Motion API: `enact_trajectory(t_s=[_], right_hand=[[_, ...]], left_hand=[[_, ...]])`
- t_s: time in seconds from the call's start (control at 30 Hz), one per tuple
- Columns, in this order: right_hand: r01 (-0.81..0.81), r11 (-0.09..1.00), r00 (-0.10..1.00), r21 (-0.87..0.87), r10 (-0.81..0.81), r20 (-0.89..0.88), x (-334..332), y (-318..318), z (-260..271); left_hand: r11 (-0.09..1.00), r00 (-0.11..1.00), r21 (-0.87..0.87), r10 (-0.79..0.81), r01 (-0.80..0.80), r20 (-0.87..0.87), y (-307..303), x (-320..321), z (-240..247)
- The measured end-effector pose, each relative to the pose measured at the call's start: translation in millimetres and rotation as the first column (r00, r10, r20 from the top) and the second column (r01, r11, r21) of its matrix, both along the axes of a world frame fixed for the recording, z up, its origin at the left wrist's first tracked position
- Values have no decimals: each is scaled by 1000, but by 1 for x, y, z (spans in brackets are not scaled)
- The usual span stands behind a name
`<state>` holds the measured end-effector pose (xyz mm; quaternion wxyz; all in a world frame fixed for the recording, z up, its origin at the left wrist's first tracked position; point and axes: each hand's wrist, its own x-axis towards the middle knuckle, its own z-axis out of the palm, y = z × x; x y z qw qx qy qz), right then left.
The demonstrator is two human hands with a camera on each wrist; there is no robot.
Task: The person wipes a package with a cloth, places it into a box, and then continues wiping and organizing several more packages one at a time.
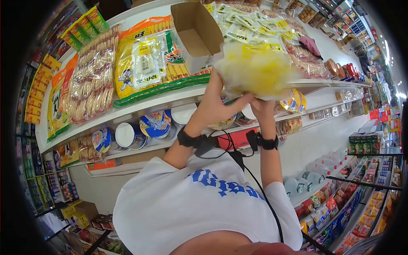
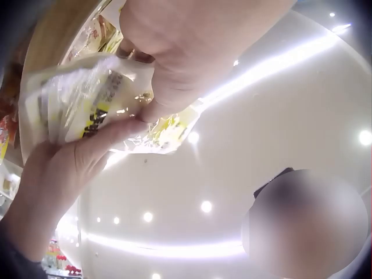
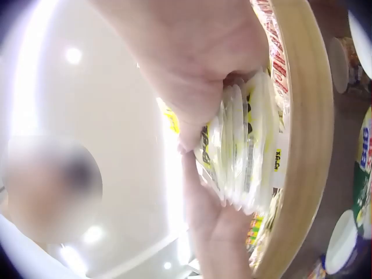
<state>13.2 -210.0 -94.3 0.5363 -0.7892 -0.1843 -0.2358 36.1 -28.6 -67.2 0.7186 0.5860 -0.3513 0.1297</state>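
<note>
Both hands are raised to the top shelf and hold one bundle of clear and yellow snack packets between them. My left hand grips the bundle's left underside, thumb stretched along its bottom. Just beside it, my right hand grips the bottom right. In the left wrist view the left hand curls over the packets and the right hand clasps them from below. The right wrist view has the right hand pinching the stacked packets against the shelf edge, left hand beneath.
An open cardboard box lies on the top shelf left of the bundle, with more packets behind. Rice cracker bags and an orange bag lie further left. Noodle bowls fill the shelf below. Stocked racks line the right.
</note>
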Motion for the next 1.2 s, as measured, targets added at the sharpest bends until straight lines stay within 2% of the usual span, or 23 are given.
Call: enact_trajectory(t_s=[0.03, 0.07, 0.1, 0.17, 0.23, 0.27, 0.33, 0.4, 0.43, 0.47, 0.53, 0.6, 0.67, 0.7, 0.77, 0.8, 0.87, 0.97, 1.0, 1.1, 1.2], right_hand=[[32, 997, 999, -74, -33, -15, 8, -3, -4], [154, 961, 982, -229, -174, -70, 11, -5, -6], [88, 988, 991, -124, -100, -86, 21, -4, -9], [-47, 995, 994, 92, 55, -95, 41, -2, -15], [-9, 991, 1000, -130, 10, 5, 50, -9, -26], [31, 957, 992, -287, 6, 128, 53, -16, -31], [157, 820, 936, -551, 54, 348, 53, -22, -30], [-20, 933, 999, -360, 34, 33, 51, -20, -27], [-56, 960, 997, -274, 42, -59, 50, -17, -22], [-77, 981, 988, -179, 51, -146, 50, -14, -18], [-70, 996, 980, -63, 57, -189, 46, -10, -15], [-25, 986, 997, -167, 36, 65, 42, -9, -19], [22, 974, 975, -226, 29, 220, 39, -12, -24], [37, 971, 970, -236, 22, 243, 35, -13, -23], [-27, 991, 994, -133, 41, 101, 27, -10, -25], [-82, 997, 995, -7, 82, -57, 20, 1, -6], [-45, 968, 999, -245, 36, -39, 13, 7, 20], [69, 977, 986, -201, -36, 161, 0, 27, 43], [-62, 967, 996, -249, 76, 50, 4, 23, 45], [-72, 997, 995, 17, 73, -72, 3, 35, 51], [-48, 998, 998, 36, 50, -42, 14, 45, 58]], left_hand=[[1000, 999, -25, -8, 9, 36, -4, 7, 1], [999, 997, -48, -17, 21, 72, -9, 15, 3], [997, 994, -70, -26, 34, 110, -12, 20, 4], [991, 996, 99, 84, -84, 6, -9, 23, -4], [991, 996, 108, 82, -79, -27, -13, 33, -12], [992, 996, 110, 75, -70, -47, -13, 35, -14], [992, 993, 117, 61, -49, -104, -13, 33, -19], [982, 988, 103, 156, -157, 21, -15, 32, -19], [974, 976, 92, 201, -209, 85, -16, 33, -18], [981, 989, 128, 146, -144, -7, -14, 34, -21], [986, 987, 161, 60, -35, -151, -11, 37, -30], [989, 979, 148, 16, 14, -201, -10, 37, -34], [996, 985, 87, -1, 17, -174, -10, 36, -32], [999, 988, 43, -6, 13, -152, -9, 29, -25], [999, 986, -26, -25, 21, -166, -4, 20, -20], [998, 979, -51, -45, 36, -197, 0, 18, -20], [997, 962, -6, -74, 75, -262, 8, 19, -6], [995, 948, 19, -86, 96, -305, 18, 14, 20], [996, 961, 32, -68, 79, -269, 18, 12, 25], [995, 943, -58, -100, 86, -316, 18, 14, 29], [998, 965, -52, -50, 37, -258, 22, 17, 30]])
